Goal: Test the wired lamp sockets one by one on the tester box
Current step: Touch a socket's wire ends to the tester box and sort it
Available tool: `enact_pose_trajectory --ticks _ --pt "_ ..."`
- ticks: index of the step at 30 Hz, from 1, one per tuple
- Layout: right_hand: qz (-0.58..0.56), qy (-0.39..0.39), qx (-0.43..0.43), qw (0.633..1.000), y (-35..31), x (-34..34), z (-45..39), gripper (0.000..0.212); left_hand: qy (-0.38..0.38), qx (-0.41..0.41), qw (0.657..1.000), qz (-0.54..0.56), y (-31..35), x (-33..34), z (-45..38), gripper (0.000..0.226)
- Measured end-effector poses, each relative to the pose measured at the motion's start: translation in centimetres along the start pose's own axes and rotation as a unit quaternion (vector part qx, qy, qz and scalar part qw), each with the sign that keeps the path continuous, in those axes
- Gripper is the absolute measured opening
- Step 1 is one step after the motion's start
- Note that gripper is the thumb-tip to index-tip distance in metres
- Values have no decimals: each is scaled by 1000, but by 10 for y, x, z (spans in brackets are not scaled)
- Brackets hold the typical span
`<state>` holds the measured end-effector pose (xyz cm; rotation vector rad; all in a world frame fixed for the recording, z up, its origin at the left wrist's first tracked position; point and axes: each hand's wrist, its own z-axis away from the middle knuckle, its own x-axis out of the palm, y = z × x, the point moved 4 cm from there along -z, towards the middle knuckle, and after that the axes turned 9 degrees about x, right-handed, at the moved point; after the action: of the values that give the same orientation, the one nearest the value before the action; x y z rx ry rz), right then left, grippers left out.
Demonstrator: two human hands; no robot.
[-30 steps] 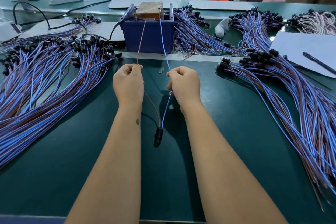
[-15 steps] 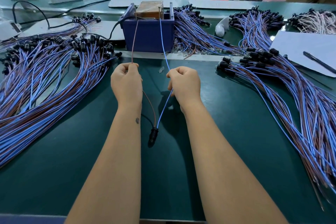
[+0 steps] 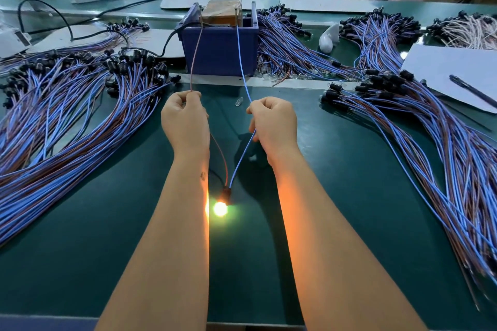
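Observation:
A blue tester box (image 3: 219, 54) with a brown block on top stands at the back centre of the green table. My left hand (image 3: 185, 122) pinches a brown wire (image 3: 195, 56) whose tip reaches up to the box's left post. My right hand (image 3: 273, 123) grips a blue wire (image 3: 242, 62) that runs up to the right post. Both wires run down to one black lamp socket (image 3: 225, 193) hanging between my forearms, and its bulb (image 3: 220, 208) glows bright.
Large bundles of blue and brown wired sockets lie on the left (image 3: 53, 115) and on the right (image 3: 443, 148), more behind the box (image 3: 285, 43). A white sheet (image 3: 441, 70) with a black pen (image 3: 473, 90) lies at the right. A small loose bulb (image 3: 238, 101) lies between my hands.
The wire tips now reach the box's posts and the bulb in the socket has lit up. My left hand shifted slightly left and the socket swung a little.

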<state>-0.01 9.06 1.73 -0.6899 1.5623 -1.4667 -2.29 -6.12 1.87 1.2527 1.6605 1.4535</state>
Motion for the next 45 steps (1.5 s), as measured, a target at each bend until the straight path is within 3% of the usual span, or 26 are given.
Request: enact_pose_trajectory --ticks 10,15,19,24,28,33,35,38,41,45 --pt "-7 5 -9 1000 -2 0 1 20 -6 -2 1000 -4 -2 -1 -1 17" --pt "-40 35 -37 998 -6 -2 5 18 -101 -6 994 -47 -4 9 1 17" --pt "-24 -8 -68 997 -8 6 9 21 -180 -3 983 -38 -4 21 6 14" --pt "20 -43 -81 996 -9 12 10 28 -217 -35 975 35 -3 27 7 18" --pt "-13 -94 -41 995 -8 10 9 24 -187 -44 977 87 -1 25 7 14" --pt "13 -171 -26 985 -8 4 9 26 -113 -106 952 265 3 18 1 20" --pt "16 -142 -36 989 -10 -2 9 23 -102 -119 943 295 3 16 0 24" --pt "22 2 -84 996 -14 -17 4 25 -126 -132 944 273 4 18 2 33" --pt "22 139 -133 981 -18 -29 5 17 -194 -97 963 163 4 25 9 35" --pt "-24 192 -143 971 -22 -36 9 12 -256 -3 966 25 5 32 17 35"
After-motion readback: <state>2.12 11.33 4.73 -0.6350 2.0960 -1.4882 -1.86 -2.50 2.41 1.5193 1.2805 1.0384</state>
